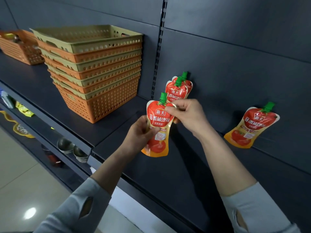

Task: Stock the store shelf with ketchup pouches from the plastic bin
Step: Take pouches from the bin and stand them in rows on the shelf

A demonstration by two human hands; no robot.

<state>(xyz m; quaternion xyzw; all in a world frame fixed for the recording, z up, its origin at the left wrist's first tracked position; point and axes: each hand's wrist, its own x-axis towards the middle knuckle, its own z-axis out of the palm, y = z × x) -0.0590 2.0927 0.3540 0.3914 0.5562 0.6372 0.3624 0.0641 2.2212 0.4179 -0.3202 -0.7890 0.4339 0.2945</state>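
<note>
A red and yellow ketchup pouch with a green cap is held upright above the dark shelf. My left hand grips its lower left side, and my right hand pinches its upper right edge near the cap. Behind it, two more ketchup pouches stand one in front of the other against the shelf's back panel. Another pouch leans against the back panel further right.
A stack of several orange and tan perforated plastic bins stands on the shelf to the left. An orange bin with items sits at the far left. Metal bowls and packets lie on lower shelves.
</note>
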